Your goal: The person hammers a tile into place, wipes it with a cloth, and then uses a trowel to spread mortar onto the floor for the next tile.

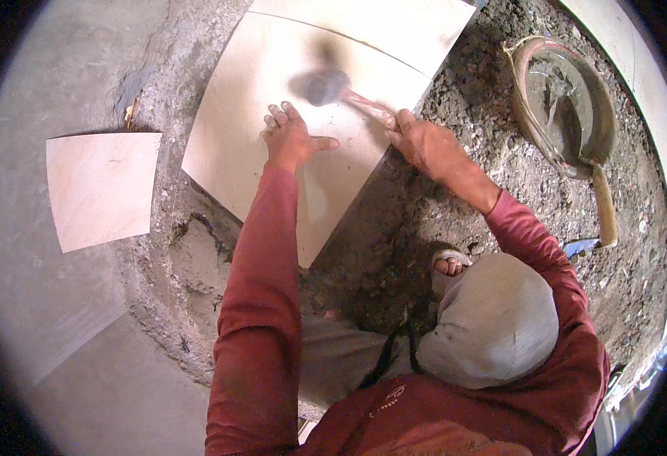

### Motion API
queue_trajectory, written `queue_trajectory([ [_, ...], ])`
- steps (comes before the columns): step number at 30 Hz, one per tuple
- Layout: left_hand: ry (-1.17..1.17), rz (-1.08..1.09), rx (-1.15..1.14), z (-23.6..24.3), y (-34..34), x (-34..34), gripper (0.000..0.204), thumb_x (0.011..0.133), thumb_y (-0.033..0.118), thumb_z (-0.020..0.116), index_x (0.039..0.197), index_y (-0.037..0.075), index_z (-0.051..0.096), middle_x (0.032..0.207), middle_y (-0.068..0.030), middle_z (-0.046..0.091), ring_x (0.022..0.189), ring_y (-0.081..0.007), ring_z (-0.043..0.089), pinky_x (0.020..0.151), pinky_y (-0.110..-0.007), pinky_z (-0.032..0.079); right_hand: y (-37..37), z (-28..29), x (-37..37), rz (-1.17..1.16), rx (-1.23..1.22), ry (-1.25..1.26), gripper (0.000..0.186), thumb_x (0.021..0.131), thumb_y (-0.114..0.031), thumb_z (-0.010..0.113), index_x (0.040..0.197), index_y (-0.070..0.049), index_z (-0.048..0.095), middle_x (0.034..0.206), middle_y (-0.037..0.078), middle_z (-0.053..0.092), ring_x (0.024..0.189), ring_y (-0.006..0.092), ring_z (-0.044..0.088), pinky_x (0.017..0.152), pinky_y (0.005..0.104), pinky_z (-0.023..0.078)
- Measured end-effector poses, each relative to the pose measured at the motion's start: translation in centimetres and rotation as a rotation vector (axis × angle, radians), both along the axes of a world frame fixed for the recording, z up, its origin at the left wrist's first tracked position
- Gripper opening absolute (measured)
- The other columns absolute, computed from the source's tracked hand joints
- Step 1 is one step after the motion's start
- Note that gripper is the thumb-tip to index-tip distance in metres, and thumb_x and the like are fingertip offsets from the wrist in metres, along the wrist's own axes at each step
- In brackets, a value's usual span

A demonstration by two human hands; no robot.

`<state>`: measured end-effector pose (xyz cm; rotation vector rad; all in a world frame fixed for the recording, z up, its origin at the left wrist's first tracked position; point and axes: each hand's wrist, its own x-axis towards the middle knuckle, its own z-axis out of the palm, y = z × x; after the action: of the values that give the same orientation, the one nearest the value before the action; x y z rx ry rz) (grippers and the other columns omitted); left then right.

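Flat on the large beige square floor tile (272, 144), the left hand (291, 139) spreads its fingers; the right hand (424, 144), beside the tile's edge, clenches a blurred pink-handled rubber mallet (333, 87).

Light: soft, even daylight, warm cast
Shadows: faint, dark patch under the knee
Blur: mallet head (326, 85) smeared by motion
Edges: fisheye bending, black vignette round rim
Focus: centre sharp

No packages, labels, signs or screens appear anywhere in this view. Only bare tile, mortar and rubble fill the floor
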<state>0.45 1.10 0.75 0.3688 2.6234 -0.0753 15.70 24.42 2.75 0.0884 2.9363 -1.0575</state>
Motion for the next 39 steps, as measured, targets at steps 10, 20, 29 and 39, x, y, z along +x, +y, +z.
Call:
queue_trajectory([
  [10,0.047,-0.024,0.073,-1.1,-1.1,-0.2,0.145,0.06,0.065,0.087,0.155,-0.012,0.01,0.16,-0.0401,0.012,0.15,-0.0524,0.015,0.12,-0.057,0.021,-3.9,-0.9,-10.8,0.128,0.015,0.157,0.034,0.1,-0.029,0.056,0.117,0.001,0.051,0.101,0.029,0.068,0.081,0.0432,0.07,0.069,0.0536,0.057],
  [20,0.096,-0.032,0.055,0.0,-1.5,0.5,0.141,0.06,0.063,0.087,0.155,-0.011,0.014,0.158,-0.0399,0.018,0.147,-0.0549,0.02,0.117,-0.06,0.026,6.6,-2.8,-26.9,0.01,0.468,0.388,0.034,0.095,-0.034,0.057,0.098,-0.004,0.071,0.095,0.019,0.072,0.086,0.0359,0.071,0.073,0.0497,0.056],
  [29,0.131,-0.052,0.065,-0.5,-0.6,0.7,0.137,0.06,0.062,0.088,0.153,-0.012,0.019,0.157,-0.0413,0.019,0.146,-0.0568,0.023,0.115,-0.06,0.031,24.3,-7.6,-36.2,-0.133,0.552,0.555,0.036,0.086,-0.035,0.065,0.102,-0.003,0.072,0.099,0.023,0.071,0.095,0.0428,0.068,0.082,0.051,0.053],
  [39,0.168,-0.034,0.126,0.2,-1.1,0.5,0.138,0.057,0.065,0.086,0.152,-0.011,0.022,0.157,-0.0385,0.023,0.145,-0.055,0.026,0.113,-0.06,0.033,1.9,-3.0,-43.0,0.276,0.165,0.381,0.042,0.086,-0.041,0.068,0.11,-0.006,0.07,0.112,0.023,0.067,0.1,0.0434,0.066,0.086,0.0499,0.053],
])
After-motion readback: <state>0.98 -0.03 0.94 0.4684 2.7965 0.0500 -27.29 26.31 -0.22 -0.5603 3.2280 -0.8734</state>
